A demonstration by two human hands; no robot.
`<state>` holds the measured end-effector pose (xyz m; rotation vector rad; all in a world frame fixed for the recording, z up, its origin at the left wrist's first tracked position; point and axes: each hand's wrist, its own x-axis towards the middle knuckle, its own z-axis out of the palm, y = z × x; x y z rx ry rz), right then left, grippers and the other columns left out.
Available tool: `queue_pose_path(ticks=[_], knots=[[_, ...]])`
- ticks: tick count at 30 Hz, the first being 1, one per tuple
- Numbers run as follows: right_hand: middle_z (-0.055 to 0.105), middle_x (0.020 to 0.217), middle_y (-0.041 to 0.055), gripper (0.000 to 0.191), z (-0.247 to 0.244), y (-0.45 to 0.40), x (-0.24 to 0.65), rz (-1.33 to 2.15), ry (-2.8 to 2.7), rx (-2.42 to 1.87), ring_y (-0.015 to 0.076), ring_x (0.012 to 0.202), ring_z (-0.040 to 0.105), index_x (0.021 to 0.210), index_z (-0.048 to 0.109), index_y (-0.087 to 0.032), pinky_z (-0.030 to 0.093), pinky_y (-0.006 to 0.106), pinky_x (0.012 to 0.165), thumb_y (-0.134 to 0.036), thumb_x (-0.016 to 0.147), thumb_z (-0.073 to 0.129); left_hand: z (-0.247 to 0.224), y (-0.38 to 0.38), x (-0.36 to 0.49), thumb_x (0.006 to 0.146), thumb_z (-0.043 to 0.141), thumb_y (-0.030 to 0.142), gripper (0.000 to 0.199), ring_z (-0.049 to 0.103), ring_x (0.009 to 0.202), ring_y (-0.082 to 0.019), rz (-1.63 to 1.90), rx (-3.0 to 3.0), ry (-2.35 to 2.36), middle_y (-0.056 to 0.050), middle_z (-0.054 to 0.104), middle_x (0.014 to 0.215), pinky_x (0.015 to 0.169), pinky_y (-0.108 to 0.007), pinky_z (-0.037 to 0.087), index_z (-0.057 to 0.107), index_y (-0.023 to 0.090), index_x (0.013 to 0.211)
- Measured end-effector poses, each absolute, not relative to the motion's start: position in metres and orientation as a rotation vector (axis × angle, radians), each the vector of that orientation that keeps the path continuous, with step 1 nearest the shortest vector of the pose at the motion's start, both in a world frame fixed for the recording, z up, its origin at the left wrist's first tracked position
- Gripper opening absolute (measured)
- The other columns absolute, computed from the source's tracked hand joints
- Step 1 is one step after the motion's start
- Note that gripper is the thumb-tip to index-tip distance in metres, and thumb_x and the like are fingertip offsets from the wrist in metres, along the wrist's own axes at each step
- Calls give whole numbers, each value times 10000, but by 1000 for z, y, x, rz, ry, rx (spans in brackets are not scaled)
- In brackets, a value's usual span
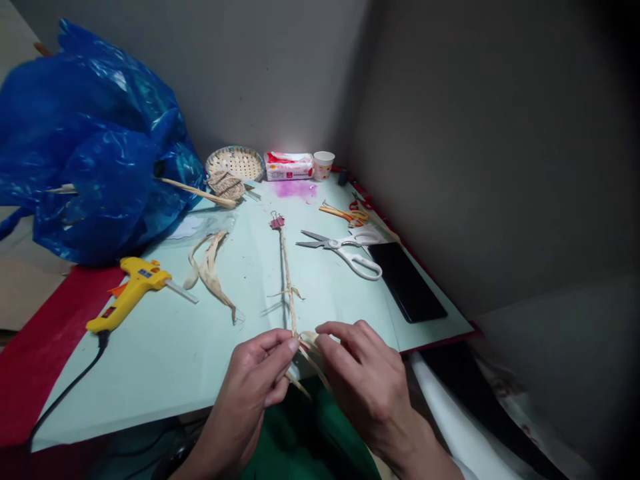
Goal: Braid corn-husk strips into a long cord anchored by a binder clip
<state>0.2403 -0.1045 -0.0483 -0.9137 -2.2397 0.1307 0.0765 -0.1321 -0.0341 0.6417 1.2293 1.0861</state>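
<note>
A thin braided cord of pale dried husk [287, 273] runs away from me across the table, its far end clamped in a dark pink binder clip [277, 222]. My left hand [260, 370] pinches the near end of the braid between thumb and fingertips. Loose husk strips [316, 368] fan out below that pinch, over the table edge. My right hand [367, 363] is just to the right, fingers curled at a pale strip; its thumb is mostly hidden. Short strand ends [296, 292] stick out sideways midway along the braid.
Left stand a yellow glue gun [133, 290], loose husk pieces [213, 270] and a big blue plastic bag [100, 153]. White-handled scissors [345, 250] and a black phone [407, 280] lie right. Behind are a woven basket [235, 152], tissue pack [289, 167] and paper cup [323, 165].
</note>
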Motion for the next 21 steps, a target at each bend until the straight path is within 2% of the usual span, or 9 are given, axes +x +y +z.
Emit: queue_pose_path(ticks=[7, 10, 13, 21], knots=[[645, 1197, 85, 223, -58, -112, 247, 16, -2323, -877, 173, 754, 505, 1111, 616, -163, 361, 285, 581, -105, 916, 524, -34, -132, 76, 805, 682, 341, 199, 182, 441, -21, 1074, 593, 1246, 82, 363, 559, 394, -182, 108, 662, 143, 823], [665, 1159, 98, 324, -53, -113, 251, 27, -2345, -821, 180, 762, 508, 1233, 582, -117, 385, 300, 609, -78, 921, 501, -35, -132, 76, 779, 709, 339, 198, 184, 430, -18, 1082, 548, 1249, 97, 318, 533, 391, -175, 103, 657, 149, 792], [655, 1201, 93, 418, -47, -115, 254, 55, -2379, -807, 185, 767, 498, 1344, 515, -99, 406, 312, 626, -75, 929, 483, -33, -132, 76, 763, 723, 341, 209, 192, 415, -11, 1077, 535, 1262, 104, 302, 511, 392, -170, 94, 646, 147, 760], [620, 1275, 101, 421, -45, -117, 253, 59, -2419, -813, 200, 760, 493, 1328, 535, -84, 440, 333, 611, -86, 914, 464, -29, -132, 79, 762, 719, 327, 200, 216, 405, -9, 1054, 532, 1317, 108, 339, 468, 388, -145, 109, 650, 145, 809]])
